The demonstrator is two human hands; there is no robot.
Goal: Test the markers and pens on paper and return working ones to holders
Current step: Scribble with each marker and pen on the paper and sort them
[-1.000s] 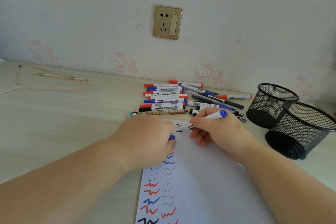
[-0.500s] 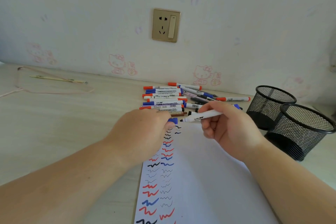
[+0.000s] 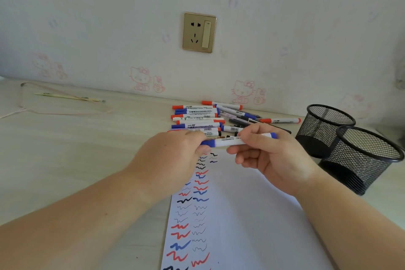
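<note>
Pale wooden worktop (image 3: 87, 149) holds it all. Right hand (image 3: 274, 160) fingers (image 3: 243, 149) curl round the blue marker (image 3: 232, 140); left hand (image 3: 173, 155) pinches its cap end, above the paper (image 3: 241, 226). 2 mesh holders (image 3: 359, 155) stand right.

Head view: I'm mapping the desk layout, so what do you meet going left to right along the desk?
Pink cord → left hand → blue marker → right hand → far mesh holder → near mesh holder.
</note>
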